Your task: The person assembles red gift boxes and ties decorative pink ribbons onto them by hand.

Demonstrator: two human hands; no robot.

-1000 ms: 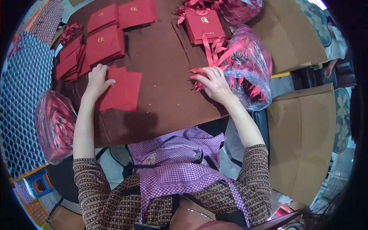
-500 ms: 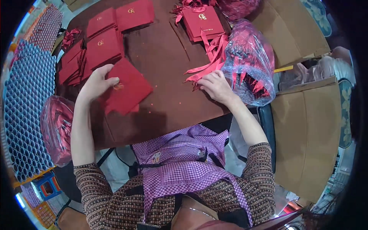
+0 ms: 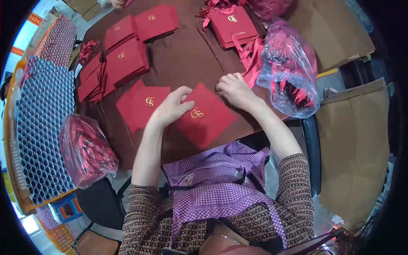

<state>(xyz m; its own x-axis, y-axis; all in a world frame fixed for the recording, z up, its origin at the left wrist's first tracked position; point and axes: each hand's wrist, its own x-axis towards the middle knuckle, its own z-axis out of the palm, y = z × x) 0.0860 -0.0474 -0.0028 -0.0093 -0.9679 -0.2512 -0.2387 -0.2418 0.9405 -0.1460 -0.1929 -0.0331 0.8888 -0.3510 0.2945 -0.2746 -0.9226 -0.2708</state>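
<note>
Red gold-marked card [image 3: 207, 117] slants in left hand [image 3: 173, 108]

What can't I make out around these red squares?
In the head view:
What the right hand holds, if anything: hidden by the hand itself.
Underside of the red square at the left hand: hidden by its top face.
Far end of the upper-right plastic bag: cut off by the top edge.
Contents of the lower-left plastic bag: shapes blurred by shiny plastic.

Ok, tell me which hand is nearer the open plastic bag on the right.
Right. The right hand is a short way left of the open plastic bag; the left hand is farther left, on a flat red piece.
</note>
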